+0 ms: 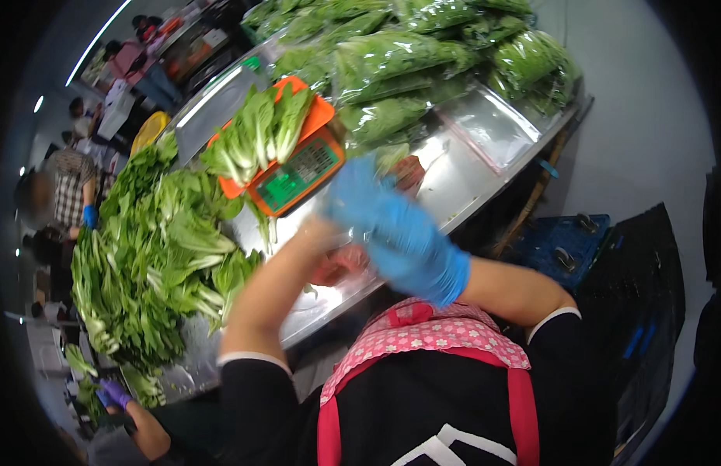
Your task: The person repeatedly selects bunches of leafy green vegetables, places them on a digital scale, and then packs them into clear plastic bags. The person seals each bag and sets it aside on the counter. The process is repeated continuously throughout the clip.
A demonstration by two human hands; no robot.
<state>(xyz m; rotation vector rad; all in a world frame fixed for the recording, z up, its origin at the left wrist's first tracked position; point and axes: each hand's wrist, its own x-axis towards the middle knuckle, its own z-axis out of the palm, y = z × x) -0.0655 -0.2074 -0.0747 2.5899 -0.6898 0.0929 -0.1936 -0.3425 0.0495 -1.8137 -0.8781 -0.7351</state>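
Note:
In blue gloves, my left hand and my right hand are close together over the near edge of the steel table. Motion blurs both, and their fingers overlap, so what they hold cannot be told. Red material lies beneath them, and another reddish piece sits just beyond. Left of my hands is an orange digital scale with several small leafy green heads on its tray. A large pile of loose leafy greens covers the table's left part.
Clear-bagged greens are stacked at the back. Flat clear plastic bags lie on the steel table at the right. A blue plastic crate stands low at the right. Co-workers are at the left, one with purple-gloved hands near the greens.

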